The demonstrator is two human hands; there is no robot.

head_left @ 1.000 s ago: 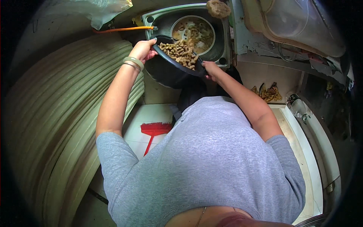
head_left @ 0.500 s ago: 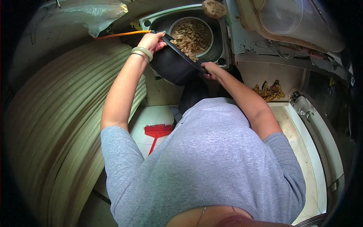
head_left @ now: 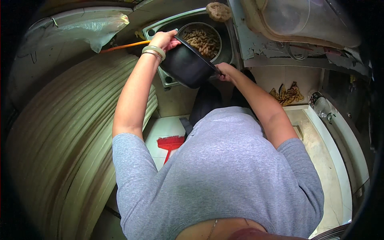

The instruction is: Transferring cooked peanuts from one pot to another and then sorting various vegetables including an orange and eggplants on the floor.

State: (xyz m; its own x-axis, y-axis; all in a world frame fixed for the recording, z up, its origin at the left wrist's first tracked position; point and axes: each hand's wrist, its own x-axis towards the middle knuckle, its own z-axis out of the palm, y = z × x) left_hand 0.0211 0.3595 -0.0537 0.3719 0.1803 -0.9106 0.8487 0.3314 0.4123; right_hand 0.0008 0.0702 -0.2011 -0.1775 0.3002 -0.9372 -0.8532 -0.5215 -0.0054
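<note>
A black pot (head_left: pixel 186 66) hangs tipped on its side over the near part of the sink, its mouth turned away from me. My left hand (head_left: pixel 166 41), with bangles at the wrist, is closed on the rim's far left part. At the rim's near right end, my right hand (head_left: pixel 226 72) grips too. Just beyond the pot, a round bowl (head_left: pixel 220 37) stands in the metal sink (head_left: pixel 178 17), full of light-brown pieces that look like unshelled peanuts (head_left: pixel 202 42). The pot's inside is hidden from view.
A brown sponge-like lump (head_left: pixel 219 12) sits on the sink's far right edge. An orange hose (head_left: pixel 126 46) reaches in from the left, above ribbed pale sheeting (head_left: pixel 72 128). A red broom head (head_left: pixel 171 143) lies on the floor. Brown peels (head_left: pixel 287 94) lie at right.
Peanuts were sliding off the pot's rim into the bowl; now they lie in the bowl and none are seen falling. The pot is tipped more steeply, both hands still on it.
</note>
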